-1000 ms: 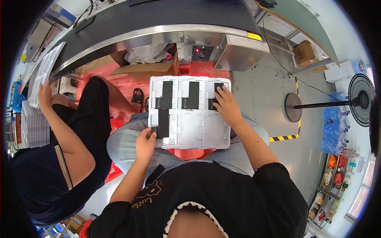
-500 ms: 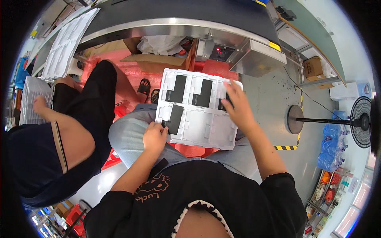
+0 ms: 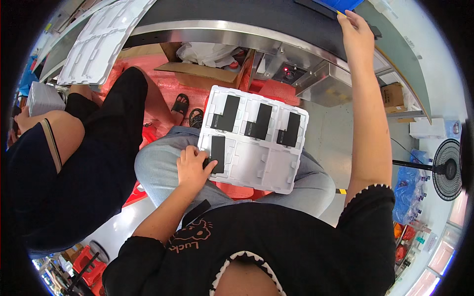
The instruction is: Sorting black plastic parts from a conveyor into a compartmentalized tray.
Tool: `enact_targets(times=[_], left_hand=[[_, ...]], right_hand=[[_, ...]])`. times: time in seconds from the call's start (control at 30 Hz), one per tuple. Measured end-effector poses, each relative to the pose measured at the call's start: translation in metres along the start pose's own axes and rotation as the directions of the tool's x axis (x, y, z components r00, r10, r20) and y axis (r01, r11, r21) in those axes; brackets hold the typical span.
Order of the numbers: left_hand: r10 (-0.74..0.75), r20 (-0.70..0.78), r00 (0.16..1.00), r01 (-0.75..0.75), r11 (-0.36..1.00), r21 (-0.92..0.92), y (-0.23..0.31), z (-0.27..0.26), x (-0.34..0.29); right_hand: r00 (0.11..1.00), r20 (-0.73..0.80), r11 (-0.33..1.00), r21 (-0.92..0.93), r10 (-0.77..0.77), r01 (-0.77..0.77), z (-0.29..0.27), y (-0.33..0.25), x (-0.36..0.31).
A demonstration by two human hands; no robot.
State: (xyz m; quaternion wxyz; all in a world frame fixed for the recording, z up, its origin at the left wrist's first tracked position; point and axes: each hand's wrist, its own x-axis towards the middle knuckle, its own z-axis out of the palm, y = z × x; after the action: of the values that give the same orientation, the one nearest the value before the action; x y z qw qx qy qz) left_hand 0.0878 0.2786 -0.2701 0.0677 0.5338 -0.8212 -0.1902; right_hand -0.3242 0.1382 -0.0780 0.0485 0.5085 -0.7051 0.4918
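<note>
A white moulded tray [image 3: 249,165] with two rows of compartments rests tilted across my lap. Three flat black L-shaped pieces [image 3: 257,121] fill the far row. Another black L-shaped piece [image 3: 217,154] lies in the near-left compartment. My left hand [image 3: 192,168] is at the tray's left edge, thumb over that near-left piece and fingers bent beside it. Far up at the right, my right hand [image 3: 356,28] reaches over the right end of the black conveyor belt [image 3: 237,12]. Its fingers are apart, with nothing visible in them; a dark object lies partly behind it.
Close on my left sits a co-worker [image 3: 84,148] in dark clothes, beside stacked trays [image 3: 43,98]. A larger white tray [image 3: 101,47] leans at the belt's left. Under the belt are a cardboard box [image 3: 202,74] and a metal box [image 3: 326,86]. A fan [image 3: 447,170] stands right.
My right hand has left the tray's far-right piece and stretched up to the belt's right end. The near-left piece now lies straighter under my left hand. The view has shifted slightly.
</note>
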Motion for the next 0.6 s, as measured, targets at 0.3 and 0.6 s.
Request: enact_targets(times=[0.3,0.6], left_hand=[[0.146,-0.110,0.983,-0.146,0.989,0.007,-0.011,-0.004,0.013],[0.549,-0.665,0.507,-0.785,0.613,-0.092,0.151,-0.172,0.213]], right_hand=[[0.842,0.129,0.646,-0.704,0.524,-0.294,0.050,0.010,0.064],[0.927,-0.345,0.836,-0.458,0.145,-0.301,0.003,0.054,0.075]])
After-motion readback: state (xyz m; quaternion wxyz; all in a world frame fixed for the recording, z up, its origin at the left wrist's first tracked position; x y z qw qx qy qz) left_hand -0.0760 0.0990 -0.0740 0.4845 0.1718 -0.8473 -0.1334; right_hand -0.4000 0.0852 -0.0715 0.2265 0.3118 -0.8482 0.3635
